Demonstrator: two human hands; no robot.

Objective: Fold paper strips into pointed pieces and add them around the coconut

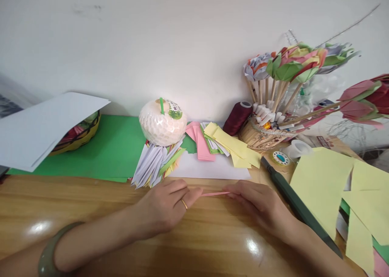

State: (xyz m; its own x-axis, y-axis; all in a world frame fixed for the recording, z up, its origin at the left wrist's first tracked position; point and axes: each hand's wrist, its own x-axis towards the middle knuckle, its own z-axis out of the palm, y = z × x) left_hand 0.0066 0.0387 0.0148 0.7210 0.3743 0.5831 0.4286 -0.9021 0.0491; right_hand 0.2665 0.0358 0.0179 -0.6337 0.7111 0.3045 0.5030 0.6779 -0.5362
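Between my hands stretches a narrow pink strip of folded paper [215, 194], seen nearly edge-on just above the wooden table. My left hand [170, 204], with a ring on one finger, pinches its left end. The right end sits between the fingers of my right hand [258, 200]. Just behind my left hand lies a bundle of folded white, green and yellow paper pieces [148, 165]. Farther back, pink paper strips [204, 145] and yellow paper strips [232, 143] rest on a white sheet [209, 167].
A round fruit in white foam netting [162, 123] stands by the wall. Right of it are a dark red thread spool [238, 118] and a basket [259, 137] holding paper flowers. A long dark green tool [299, 204] lies beside yellow sheets [323, 184]. Green paper [118, 147] spreads left.
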